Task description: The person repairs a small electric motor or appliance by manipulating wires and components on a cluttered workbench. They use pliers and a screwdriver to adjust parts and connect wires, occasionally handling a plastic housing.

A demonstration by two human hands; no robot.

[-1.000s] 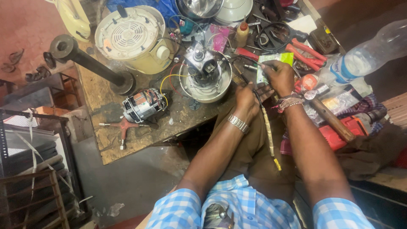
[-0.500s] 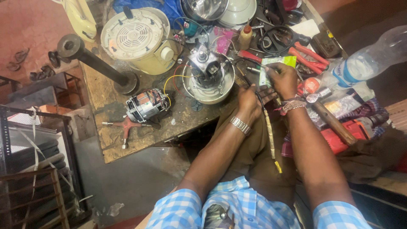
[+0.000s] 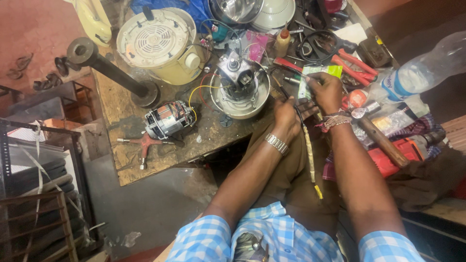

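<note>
left hand [image 3: 286, 116] lies at the bench [image 3: 126, 160] edge, fingers curled, pinching the top of a thin rod [image 3: 307, 145] that hangs down over the lap; how tight the grip is, cannot tell. right hand [image 3: 326, 91] is closed on a small white-and-green packet [image 3: 315, 77], held just right of the bowl-shaped motor base [image 3: 239, 87]. red pliers [image 3: 354, 65] lie just beyond the right hand. a loose motor [image 3: 167, 120] sits to the left on the bench, cream fan housing [image 3: 158, 43] behind it. plastic bottle [image 3: 422, 70] far right.
</note>
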